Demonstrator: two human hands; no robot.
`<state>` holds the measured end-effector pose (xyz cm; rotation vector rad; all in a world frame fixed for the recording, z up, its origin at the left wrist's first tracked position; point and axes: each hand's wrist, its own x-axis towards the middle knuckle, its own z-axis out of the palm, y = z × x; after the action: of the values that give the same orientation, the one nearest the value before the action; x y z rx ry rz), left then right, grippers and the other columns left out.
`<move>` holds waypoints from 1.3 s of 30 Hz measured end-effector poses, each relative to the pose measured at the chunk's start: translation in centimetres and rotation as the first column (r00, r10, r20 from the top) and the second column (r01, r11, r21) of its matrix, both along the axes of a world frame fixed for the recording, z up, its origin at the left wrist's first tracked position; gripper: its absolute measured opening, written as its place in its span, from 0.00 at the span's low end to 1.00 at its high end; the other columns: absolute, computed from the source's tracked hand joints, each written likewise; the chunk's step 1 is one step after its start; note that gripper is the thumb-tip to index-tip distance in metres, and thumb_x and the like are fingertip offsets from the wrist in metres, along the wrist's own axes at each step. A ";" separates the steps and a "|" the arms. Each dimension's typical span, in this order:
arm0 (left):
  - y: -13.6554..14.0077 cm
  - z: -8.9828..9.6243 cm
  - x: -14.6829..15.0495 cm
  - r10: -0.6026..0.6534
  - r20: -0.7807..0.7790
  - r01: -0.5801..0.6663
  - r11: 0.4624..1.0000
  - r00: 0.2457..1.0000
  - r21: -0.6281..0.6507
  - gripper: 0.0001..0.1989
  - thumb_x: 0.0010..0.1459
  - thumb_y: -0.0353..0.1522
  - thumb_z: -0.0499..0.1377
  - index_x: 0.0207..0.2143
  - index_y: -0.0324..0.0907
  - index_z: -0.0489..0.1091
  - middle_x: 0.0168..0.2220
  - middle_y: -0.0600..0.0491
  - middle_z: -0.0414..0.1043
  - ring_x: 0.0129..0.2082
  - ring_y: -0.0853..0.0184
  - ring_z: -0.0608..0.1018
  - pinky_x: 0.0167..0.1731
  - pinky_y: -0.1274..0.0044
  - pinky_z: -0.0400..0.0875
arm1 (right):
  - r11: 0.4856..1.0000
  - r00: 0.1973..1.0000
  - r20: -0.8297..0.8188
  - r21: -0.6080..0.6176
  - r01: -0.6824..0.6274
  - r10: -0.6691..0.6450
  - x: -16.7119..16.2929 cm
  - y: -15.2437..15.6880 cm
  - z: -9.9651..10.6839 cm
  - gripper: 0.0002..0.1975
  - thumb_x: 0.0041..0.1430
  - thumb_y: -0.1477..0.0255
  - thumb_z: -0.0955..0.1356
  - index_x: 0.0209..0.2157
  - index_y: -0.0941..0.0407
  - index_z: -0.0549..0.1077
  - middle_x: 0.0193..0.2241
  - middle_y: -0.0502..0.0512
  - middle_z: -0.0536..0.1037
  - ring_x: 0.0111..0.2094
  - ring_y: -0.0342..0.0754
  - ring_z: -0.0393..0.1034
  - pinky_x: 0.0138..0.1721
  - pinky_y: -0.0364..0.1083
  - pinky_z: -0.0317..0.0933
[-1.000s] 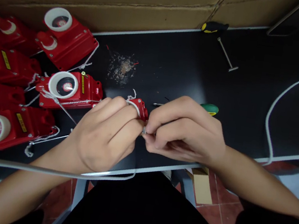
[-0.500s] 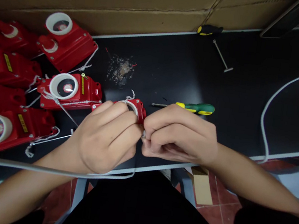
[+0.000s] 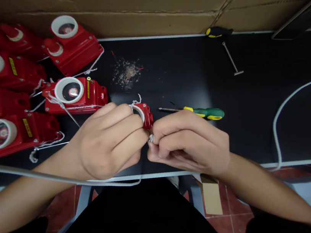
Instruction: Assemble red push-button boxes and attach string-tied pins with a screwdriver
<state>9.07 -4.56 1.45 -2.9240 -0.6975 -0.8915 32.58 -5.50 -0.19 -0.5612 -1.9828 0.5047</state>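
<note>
My left hand (image 3: 114, 141) is closed, its fingers curled over the near part of a red housing (image 3: 149, 116) with a white ring, which lies on the black table. A white string (image 3: 138, 99) sticks up behind that housing. Close against it, my right hand (image 3: 189, 140) is pinched shut, thumb and fingertips on a small whitish piece (image 3: 151, 138) between both hands; its kind is too small to tell. What sits inside my left fingers is hidden. Just beyond my right hand lies a green-and-yellow screwdriver (image 3: 208, 112).
Several red units (image 3: 82, 91) with white rings and strings crowd the left side. A pile of debris (image 3: 128, 74) lies mid-table. Farther back are a T-shaped metal tool (image 3: 231, 57) and a black-yellow handle (image 3: 218, 32). Cardboard (image 3: 116, 3) stands behind; a grey cable (image 3: 277, 122) crosses at right.
Both hands keep their pinch at nearly the same place. Slightly more of the whitish piece shows between them. The whole view has shifted a little.
</note>
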 end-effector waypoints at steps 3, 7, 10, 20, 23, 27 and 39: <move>0.0 0.1 0.1 -0.007 -0.003 0.007 1.000 1.000 -0.019 0.11 0.72 0.26 0.59 0.34 0.45 0.67 0.30 0.51 0.66 0.33 0.59 0.65 0.31 0.66 0.59 | 1.000 1.000 0.003 -0.010 0.011 -0.011 0.0 -0.1 0.0 0.12 0.70 0.83 0.75 0.34 0.56 0.75 0.39 0.49 0.84 0.36 0.38 0.81 0.40 0.40 0.79; -0.2 0.3 0.0 -0.016 -0.008 0.015 1.000 1.000 -0.017 0.11 0.72 0.26 0.59 0.33 0.45 0.69 0.30 0.51 0.67 0.32 0.59 0.66 0.31 0.66 0.59 | 1.000 0.999 0.037 0.000 -0.012 0.012 0.5 -0.2 0.4 0.11 0.70 0.83 0.75 0.36 0.55 0.75 0.40 0.50 0.85 0.36 0.40 0.82 0.40 0.42 0.80; -0.2 0.5 -0.3 -0.025 0.023 0.027 0.995 0.999 -0.093 0.06 0.72 0.28 0.61 0.38 0.43 0.73 0.35 0.48 0.75 0.35 0.58 0.72 0.33 0.65 0.64 | 1.000 0.996 0.087 -0.005 -0.022 0.022 1.3 -0.2 1.0 0.10 0.68 0.82 0.77 0.37 0.55 0.77 0.42 0.49 0.86 0.39 0.41 0.84 0.44 0.42 0.81; 0.5 1.6 -0.6 0.110 0.332 0.006 0.944 0.937 -0.329 0.10 0.76 0.31 0.63 0.54 0.51 0.82 0.46 0.51 0.87 0.42 0.60 0.86 0.42 0.67 0.79 | 0.999 0.998 0.045 0.031 0.035 -0.036 2.0 0.4 1.1 0.12 0.65 0.78 0.81 0.37 0.50 0.78 0.41 0.46 0.88 0.35 0.43 0.84 0.38 0.44 0.83; 0.2 1.6 -0.2 0.119 0.380 0.078 0.882 0.917 -0.465 0.07 0.74 0.31 0.68 0.50 0.49 0.84 0.45 0.50 0.87 0.41 0.62 0.87 0.39 0.71 0.79 | 1.000 0.995 0.098 0.003 -0.027 0.026 2.0 0.6 1.4 0.10 0.68 0.79 0.79 0.38 0.53 0.78 0.43 0.45 0.87 0.38 0.38 0.84 0.44 0.40 0.81; 0.1 1.2 0.2 0.112 0.418 0.155 0.818 0.901 -0.554 0.05 0.73 0.29 0.69 0.46 0.47 0.85 0.42 0.50 0.88 0.39 0.63 0.87 0.40 0.71 0.81 | 0.998 0.991 0.114 -0.010 -0.066 0.067 2.1 0.6 1.7 0.08 0.72 0.76 0.77 0.38 0.52 0.78 0.44 0.44 0.87 0.39 0.38 0.84 0.46 0.39 0.81; 0.2 1.6 0.2 0.141 0.462 0.242 0.700 0.876 -0.672 0.05 0.65 0.30 0.76 0.39 0.46 0.84 0.34 0.52 0.84 0.31 0.64 0.83 0.31 0.73 0.78 | 0.995 0.995 0.034 0.038 -0.097 0.096 1.4 1.7 1.2 0.09 0.70 0.72 0.79 0.38 0.50 0.77 0.43 0.45 0.87 0.37 0.40 0.83 0.42 0.41 0.80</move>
<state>9.25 -4.31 3.03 -3.3831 -1.2448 -1.7567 33.96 -3.76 1.00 -0.4531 -2.0537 0.5170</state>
